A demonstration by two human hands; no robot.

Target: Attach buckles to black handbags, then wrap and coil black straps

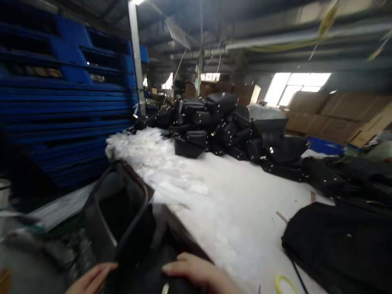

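Gripping one bag [142,265] is the right hand [197,270]; whether the left hand [93,278] grips, I can't tell.

A bag [130,224] sits left of the table [239,183], pallets [70,102] behind it, other bags [220,122] heaped on the table's far side.

No text, label, brand, number or sign can be read here; much of the view is blurred.
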